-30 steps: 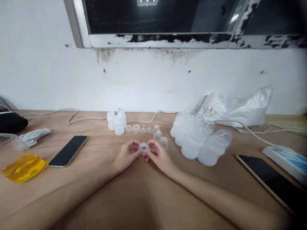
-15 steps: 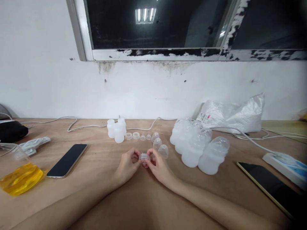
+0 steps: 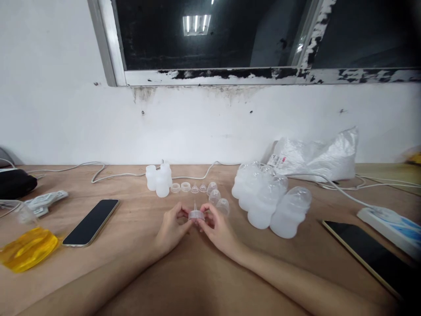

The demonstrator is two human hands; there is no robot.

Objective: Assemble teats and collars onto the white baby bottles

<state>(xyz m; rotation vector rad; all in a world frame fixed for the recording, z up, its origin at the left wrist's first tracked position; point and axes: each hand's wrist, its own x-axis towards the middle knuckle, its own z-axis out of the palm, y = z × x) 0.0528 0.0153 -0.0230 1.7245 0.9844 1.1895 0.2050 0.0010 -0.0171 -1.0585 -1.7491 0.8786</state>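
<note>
Between my left hand [image 3: 173,227] and my right hand [image 3: 217,227] is a clear ring with a pointed nipple [image 3: 196,214] standing up through it. The fingers of both hands pinch it from either side, just above the table. Beyond it lie a clear collar ring [image 3: 185,187], another collar ring [image 3: 175,188], a small clear nipple [image 3: 194,188] and a second nipple [image 3: 203,188]. Several clear domed caps [image 3: 215,196] curve down towards my right hand. White bottles without tops [image 3: 162,187] stand at the back left of these parts.
Several capped frosted bottles [image 3: 261,210] stand to the right, before a silvery plastic bag [image 3: 315,156]. A phone [image 3: 91,222] and a container of yellow liquid [image 3: 29,249] are on the left. A dark tablet [image 3: 358,250] and a white power strip [image 3: 391,228] lie right; cables run along the wall.
The nipple now sticks up higher through the ring between my fingers. Both hands keep their pinch in nearly the same place. The whole view has shifted slightly.
</note>
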